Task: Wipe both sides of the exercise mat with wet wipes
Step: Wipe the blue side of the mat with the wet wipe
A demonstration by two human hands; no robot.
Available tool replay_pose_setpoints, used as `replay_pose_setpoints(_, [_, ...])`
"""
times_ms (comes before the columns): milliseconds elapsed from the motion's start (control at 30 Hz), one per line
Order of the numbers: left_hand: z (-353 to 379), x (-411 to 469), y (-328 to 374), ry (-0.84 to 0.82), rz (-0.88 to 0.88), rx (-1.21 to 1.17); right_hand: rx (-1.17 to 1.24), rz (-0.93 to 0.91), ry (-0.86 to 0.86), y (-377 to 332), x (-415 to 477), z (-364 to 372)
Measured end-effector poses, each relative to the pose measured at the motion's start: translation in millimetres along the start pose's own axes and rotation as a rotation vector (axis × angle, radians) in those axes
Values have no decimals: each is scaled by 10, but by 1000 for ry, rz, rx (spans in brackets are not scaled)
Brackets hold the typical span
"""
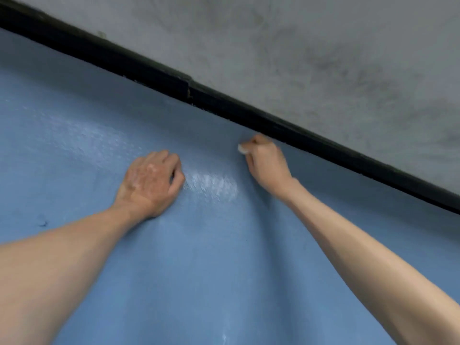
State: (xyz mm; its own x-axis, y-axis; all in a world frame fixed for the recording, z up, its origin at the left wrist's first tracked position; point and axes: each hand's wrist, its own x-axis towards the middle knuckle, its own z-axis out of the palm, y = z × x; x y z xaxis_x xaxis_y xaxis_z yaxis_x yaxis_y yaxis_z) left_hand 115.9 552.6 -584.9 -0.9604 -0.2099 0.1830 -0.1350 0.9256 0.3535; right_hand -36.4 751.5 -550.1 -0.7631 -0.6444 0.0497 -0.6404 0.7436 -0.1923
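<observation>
The blue exercise mat (74,150) fills most of the view, with a wet shiny patch between my hands. My right hand (266,161) grips a small bunched white wet wipe (242,148) and presses it on the mat close to the mat's far edge. My left hand (151,181) rests on the mat to the left, its fingers curled under with the knuckles down, holding nothing that I can see. Most of the wipe is hidden inside my right fist.
A black strip (249,115) runs diagonally along the mat's far edge. Beyond it lies a grey, stained concrete floor (323,58). A small dark mark (42,223) sits on the mat at the left.
</observation>
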Motion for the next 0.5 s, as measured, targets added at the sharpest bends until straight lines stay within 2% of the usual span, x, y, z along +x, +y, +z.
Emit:
replay_pose_setpoints(100, [-2, -1, -12, 15, 10, 5, 60, 54, 42, -19, 29, 67])
replay_pose_setpoints(233, [-14, 10, -35, 27, 4, 4, 92, -68, 129, -334, -533, 54])
replay_pose_setpoints(367, [-15, 17, -27, 41, 8, -5, 133, -204, -16, -540, -1175, 18])
replay_pose_setpoints(433, [-17, 16, -11, 39, 11, -10, 113, -208, -31, -477, -1006, -6])
replay_pose_setpoints(500, [-27, 15, -12, 46, 14, -14, 69, -127, 21, -390, -655, -8])
